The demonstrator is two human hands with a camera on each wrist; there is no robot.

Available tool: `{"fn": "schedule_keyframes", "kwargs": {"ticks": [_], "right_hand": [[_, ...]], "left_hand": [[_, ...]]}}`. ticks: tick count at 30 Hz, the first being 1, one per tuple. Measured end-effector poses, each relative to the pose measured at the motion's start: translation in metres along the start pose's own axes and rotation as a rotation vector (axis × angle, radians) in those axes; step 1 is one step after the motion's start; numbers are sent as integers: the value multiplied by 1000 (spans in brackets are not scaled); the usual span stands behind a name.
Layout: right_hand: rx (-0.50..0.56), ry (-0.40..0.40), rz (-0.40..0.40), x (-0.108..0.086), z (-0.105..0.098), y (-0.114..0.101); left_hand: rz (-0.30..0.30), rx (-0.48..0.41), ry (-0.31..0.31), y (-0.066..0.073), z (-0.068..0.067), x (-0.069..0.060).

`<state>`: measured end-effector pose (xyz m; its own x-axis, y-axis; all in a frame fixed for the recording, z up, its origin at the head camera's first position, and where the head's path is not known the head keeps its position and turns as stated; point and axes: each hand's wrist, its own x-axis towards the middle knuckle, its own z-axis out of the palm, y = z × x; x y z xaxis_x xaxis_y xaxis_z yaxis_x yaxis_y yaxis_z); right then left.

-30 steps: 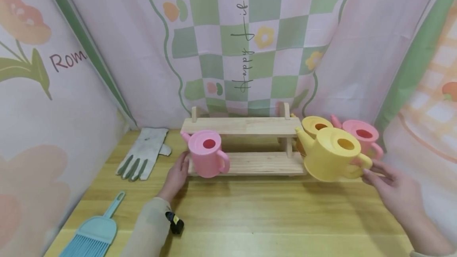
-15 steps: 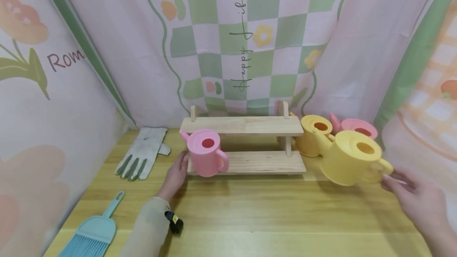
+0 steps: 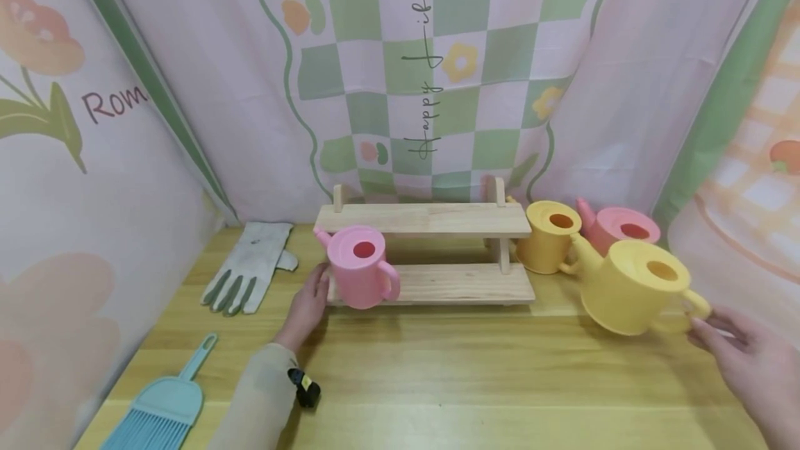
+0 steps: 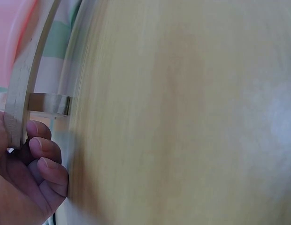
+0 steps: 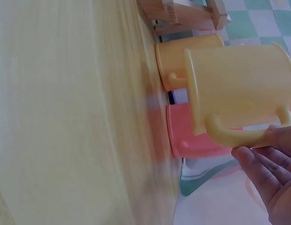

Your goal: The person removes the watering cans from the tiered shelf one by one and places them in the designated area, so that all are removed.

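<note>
My right hand (image 3: 750, 360) pinches the handle of a light yellow watering can (image 3: 634, 290) between thumb and fingers. In the right wrist view the can (image 5: 239, 84) hangs above the table, apart from it. At the left end of a two-tier wooden shelf (image 3: 462, 283), my left hand (image 3: 306, 311) grips the lower board; its fingers (image 4: 47, 150) curl under the board's edge in the left wrist view. A pink watering can (image 3: 357, 273) stands on that lower board, beside the left hand, its spout pointing left.
Right of the shelf stand an orange-yellow watering can (image 3: 544, 245) and a darker pink watering can (image 3: 615, 224), behind the held one. On the left lie a grey-white glove (image 3: 253, 262) and a blue dustpan with brush (image 3: 169, 401). Printed curtains (image 3: 206, 54) enclose the wooden table (image 3: 450, 367).
The light yellow watering can has moved right and slightly toward me with my right hand, away from the shelf. The orange-yellow can shows more fully. My left hand stays in place.
</note>
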<state>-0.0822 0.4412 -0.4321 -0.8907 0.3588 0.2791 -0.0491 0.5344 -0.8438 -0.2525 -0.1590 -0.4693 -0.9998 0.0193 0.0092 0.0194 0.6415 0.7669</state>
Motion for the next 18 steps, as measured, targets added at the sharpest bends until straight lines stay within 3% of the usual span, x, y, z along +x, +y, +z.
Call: {"fn": "schedule_keyframes", "kwargs": {"ticks": [6,18], "right_hand": [[17,6,16,0,-4,14],[166,17,-8,-2,-9,26]], "left_hand": [[4,3,-3,0,0,0],[-1,-9,-6,-1,1,2]]}}
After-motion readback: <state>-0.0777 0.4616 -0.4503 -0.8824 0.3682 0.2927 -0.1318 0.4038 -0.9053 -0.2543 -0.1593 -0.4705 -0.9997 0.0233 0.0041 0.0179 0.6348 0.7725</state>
